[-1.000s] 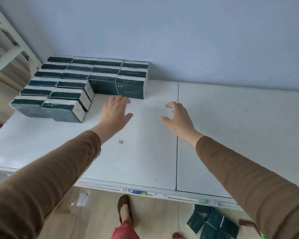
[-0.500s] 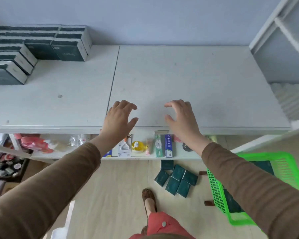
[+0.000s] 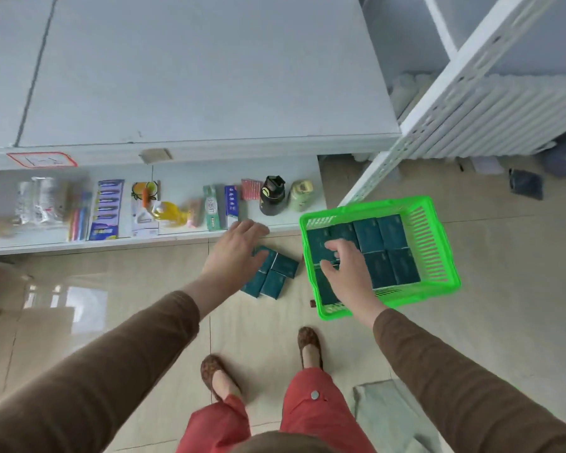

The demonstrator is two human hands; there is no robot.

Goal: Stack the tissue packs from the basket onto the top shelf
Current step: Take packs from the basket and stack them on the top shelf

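Note:
A bright green basket (image 3: 437, 243) stands on the floor at the right, holding several dark green tissue packs (image 3: 381, 246). My right hand (image 3: 348, 273) reaches into its left side, fingers spread over the packs, gripping none that I can see. My left hand (image 3: 234, 256) hovers open above a small cluster of loose tissue packs (image 3: 276, 276) lying on the floor beside the basket. The white top shelf (image 3: 193, 76) fills the upper part of the view, bare in the part that shows.
A lower shelf (image 3: 285, 228) carries toothbrushes, toothpaste boxes, a dark bottle (image 3: 272, 197) and a green jar. A white slotted rack (image 3: 471, 93) leans at the right. My feet stand on the tiled floor near a grey mat (image 3: 389, 416).
My view has swung down from the shelf top to the floor. Both hands dropped from the shelf; the right one went into the basket, the left over the loose packs.

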